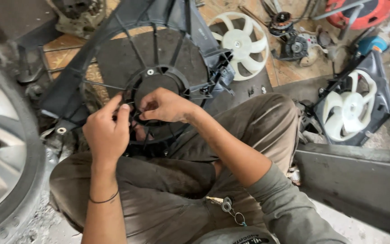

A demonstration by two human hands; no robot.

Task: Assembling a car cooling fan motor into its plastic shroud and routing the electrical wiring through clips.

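At the hub of the black fan shroud, left hand and right hand: fingers pinched together on the hub's thin ribs.

You sit on the floor with a fan shroud propped on your lap, both hands meeting at its central hub: your left hand just left of your right hand. A car wheel stands at your left. Behind the shroud lies a loose fan blade; to your right, a second fan assembly rests behind a metal beam.
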